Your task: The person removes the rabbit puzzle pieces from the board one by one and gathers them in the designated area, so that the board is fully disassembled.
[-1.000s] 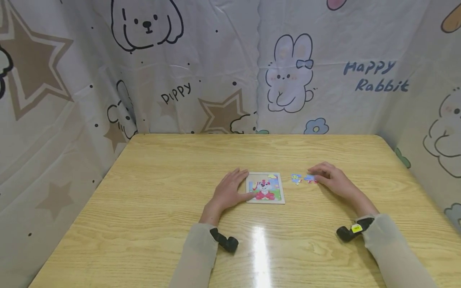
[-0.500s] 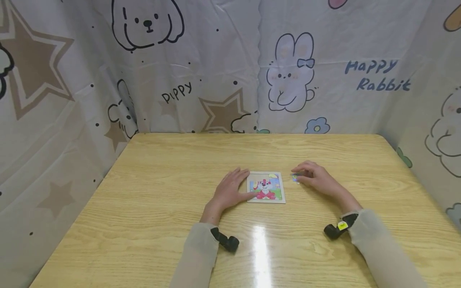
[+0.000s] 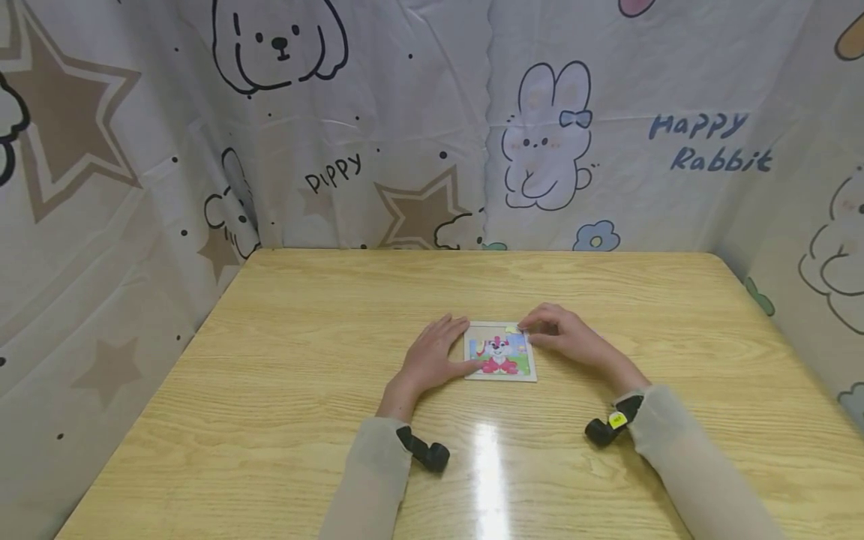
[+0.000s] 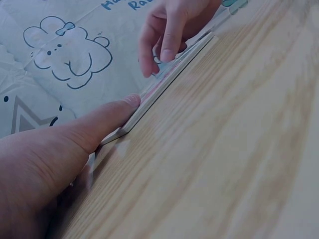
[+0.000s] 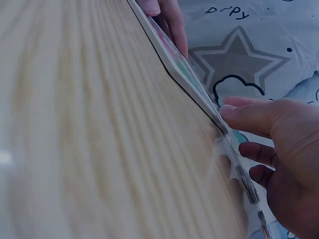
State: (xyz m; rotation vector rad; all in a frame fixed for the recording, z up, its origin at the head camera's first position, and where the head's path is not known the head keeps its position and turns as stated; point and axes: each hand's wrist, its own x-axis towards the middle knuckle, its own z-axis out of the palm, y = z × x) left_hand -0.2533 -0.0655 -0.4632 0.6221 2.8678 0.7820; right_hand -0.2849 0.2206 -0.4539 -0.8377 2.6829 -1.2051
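A small square jigsaw puzzle tray [image 3: 499, 378] lies flat on the table, showing a pink and white cartoon animal. Bare backing shows at its upper left. My left hand [image 3: 430, 358] rests along its left side, fingers straight toward the far corner and thumb [image 4: 122, 107] on the near left edge. My right hand [image 3: 570, 337] is at the far right corner, thumb and index fingertips right beside a yellow puzzle piece [image 3: 511, 329] there. Two loose puzzle pieces, one puzzle piece [image 5: 247, 184] nearer the tray, lie under the right hand, hidden in the head view.
The wooden table [image 3: 324, 315] has a light reflection near its front. Behind it hangs a curtain [image 3: 432, 112] with cartoon animals and stars. Black wrist cameras, such as the right wrist camera [image 3: 601, 431], sit on both sleeves.
My right hand has moved left, from over the loose puzzle pieces to the tray's far right corner. The left hand has stayed in place on the tray.
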